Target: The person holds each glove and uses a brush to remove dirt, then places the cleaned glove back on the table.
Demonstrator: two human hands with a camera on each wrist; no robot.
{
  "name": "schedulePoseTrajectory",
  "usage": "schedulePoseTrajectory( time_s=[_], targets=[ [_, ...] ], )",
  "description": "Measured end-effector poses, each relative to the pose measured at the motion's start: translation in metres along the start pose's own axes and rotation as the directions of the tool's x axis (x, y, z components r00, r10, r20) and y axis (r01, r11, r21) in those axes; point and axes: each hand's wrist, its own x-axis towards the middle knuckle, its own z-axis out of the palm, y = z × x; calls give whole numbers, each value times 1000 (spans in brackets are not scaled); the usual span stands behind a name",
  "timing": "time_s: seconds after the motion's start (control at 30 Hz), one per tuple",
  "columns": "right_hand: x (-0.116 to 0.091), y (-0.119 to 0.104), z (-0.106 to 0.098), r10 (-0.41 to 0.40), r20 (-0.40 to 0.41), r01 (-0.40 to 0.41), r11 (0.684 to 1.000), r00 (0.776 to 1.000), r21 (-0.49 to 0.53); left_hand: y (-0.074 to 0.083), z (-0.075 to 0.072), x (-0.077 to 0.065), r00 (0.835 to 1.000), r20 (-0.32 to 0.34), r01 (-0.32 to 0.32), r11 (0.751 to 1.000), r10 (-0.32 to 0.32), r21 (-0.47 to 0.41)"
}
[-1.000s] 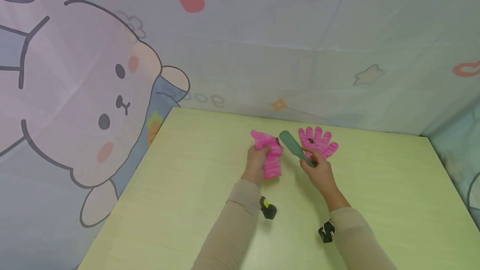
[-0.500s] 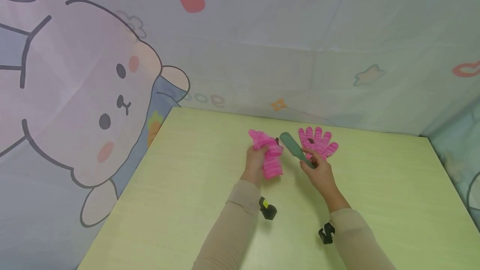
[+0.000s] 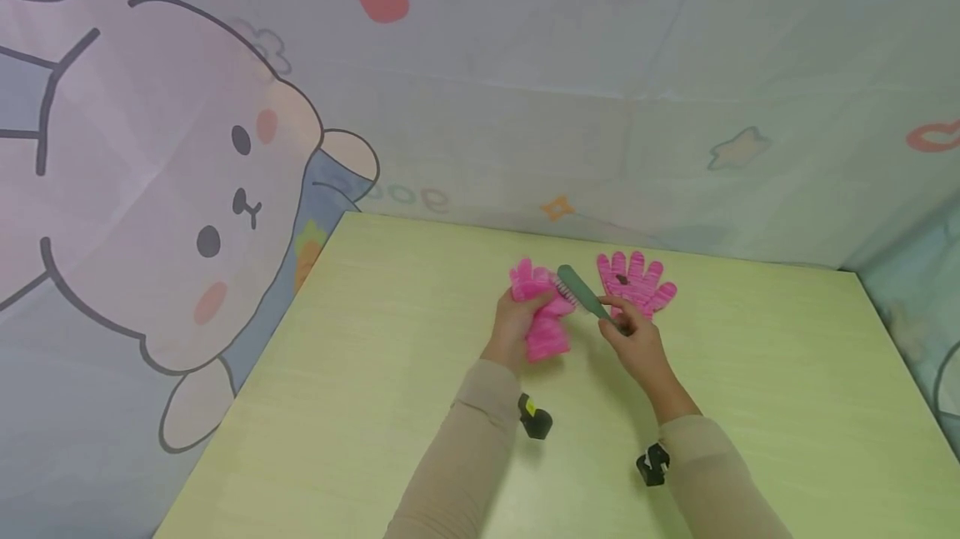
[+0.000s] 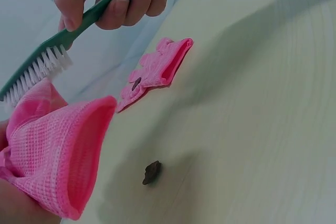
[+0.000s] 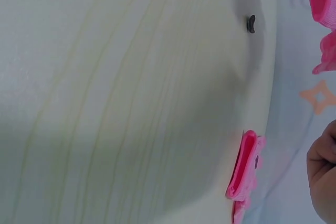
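Note:
My left hand grips a pink knit glove held up over the table, its cuff hanging down. My right hand holds a green brush by the handle. White bristles face the held glove, their tips right at its fabric in the left wrist view. A second pink glove lies flat behind the right hand, fingers spread, with a dark clump on it. Another dark clump rests on the table beneath the held glove, seen in both wrist views.
The pale yellow-green table ends at a printed cloth backdrop along the back. Black wrist cameras are strapped under both sleeves.
The held glove has turned, its fingers now pointing up and its cuff swung slightly right. The brush has rolled so its bristles show against the glove. The dark clump no longer shows on that glove.

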Motion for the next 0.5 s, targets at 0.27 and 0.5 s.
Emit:
schedulePoseTrajectory(
  time_s=[0.27,0.5],
  targets=[
    [0,3,-1,-13,-51,11,999,999,-36,-4,1,5,1000,-3,-10,1000,10,5],
    [-1,2,0,-70,-78,71,997,994,6,-6,2,6,998,69,6,1000,-6,-4]
  ],
)
